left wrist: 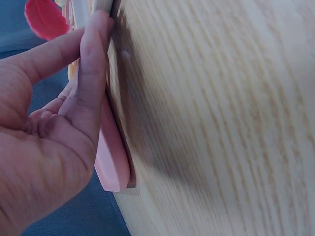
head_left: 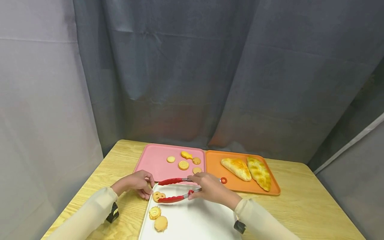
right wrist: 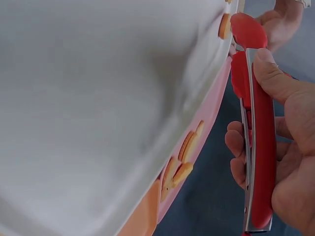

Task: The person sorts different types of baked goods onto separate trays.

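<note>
My right hand (head_left: 195, 187) grips red tongs (head_left: 171, 199) by their handle end, thumb on top in the right wrist view (right wrist: 260, 147). The tongs stand spread over the far left corner of the white tray (head_left: 195, 223). A smiley-face cookie (head_left: 157, 195) lies on the tray against the lower red tip. My left hand (head_left: 146, 190) rests at that tray corner; in the left wrist view its fingers (left wrist: 93, 64) lie straight against the tray's edge. Two more cookies (head_left: 155, 212) (head_left: 161, 223) lie nearer me on the tray's left side.
A pink tray (head_left: 156, 160) behind holds several small cookies (head_left: 183, 165). Beside it an orange tray (head_left: 216, 163) carries two bread pieces (head_left: 237, 168) (head_left: 259, 173). All sit on a wooden table (head_left: 303, 200), with grey curtains around it.
</note>
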The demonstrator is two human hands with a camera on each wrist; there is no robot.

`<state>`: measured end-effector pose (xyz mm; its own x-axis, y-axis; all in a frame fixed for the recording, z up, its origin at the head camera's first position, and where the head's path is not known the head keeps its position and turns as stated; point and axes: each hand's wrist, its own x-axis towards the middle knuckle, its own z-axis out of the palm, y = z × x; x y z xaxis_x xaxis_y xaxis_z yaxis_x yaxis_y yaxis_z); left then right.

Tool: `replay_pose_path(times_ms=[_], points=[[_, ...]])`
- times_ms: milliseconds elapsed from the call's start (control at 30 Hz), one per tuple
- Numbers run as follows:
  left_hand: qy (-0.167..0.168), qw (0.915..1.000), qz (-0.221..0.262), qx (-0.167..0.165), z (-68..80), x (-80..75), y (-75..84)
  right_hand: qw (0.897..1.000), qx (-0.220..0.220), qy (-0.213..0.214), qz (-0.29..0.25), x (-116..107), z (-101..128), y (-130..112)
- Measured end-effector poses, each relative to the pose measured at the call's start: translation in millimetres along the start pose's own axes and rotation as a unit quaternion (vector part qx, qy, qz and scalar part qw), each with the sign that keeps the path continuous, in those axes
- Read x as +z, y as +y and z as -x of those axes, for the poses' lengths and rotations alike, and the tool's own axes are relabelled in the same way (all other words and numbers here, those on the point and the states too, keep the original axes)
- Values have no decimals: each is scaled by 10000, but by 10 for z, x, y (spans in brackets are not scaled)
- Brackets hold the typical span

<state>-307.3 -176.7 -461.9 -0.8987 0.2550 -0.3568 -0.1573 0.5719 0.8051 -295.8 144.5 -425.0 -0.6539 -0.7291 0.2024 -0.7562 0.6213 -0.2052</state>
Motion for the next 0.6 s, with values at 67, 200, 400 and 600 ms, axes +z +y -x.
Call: replay_pose_path(times_ms=[67,200,400,600], points=[[-6,10000,-5,11,-7,0,-4,10000,-49,-31,-1,23,-6,-14],[-22,10000,63,29,-10,1,-6,9999,-152,-53,23,64,-20,-38],[-6,10000,67,8,-2,4,4,9996,-279,24,96,114,-49,-55],[23,10000,17,-34,-10,5,-6,9998,-158,-79,66,136,-72,-69]])
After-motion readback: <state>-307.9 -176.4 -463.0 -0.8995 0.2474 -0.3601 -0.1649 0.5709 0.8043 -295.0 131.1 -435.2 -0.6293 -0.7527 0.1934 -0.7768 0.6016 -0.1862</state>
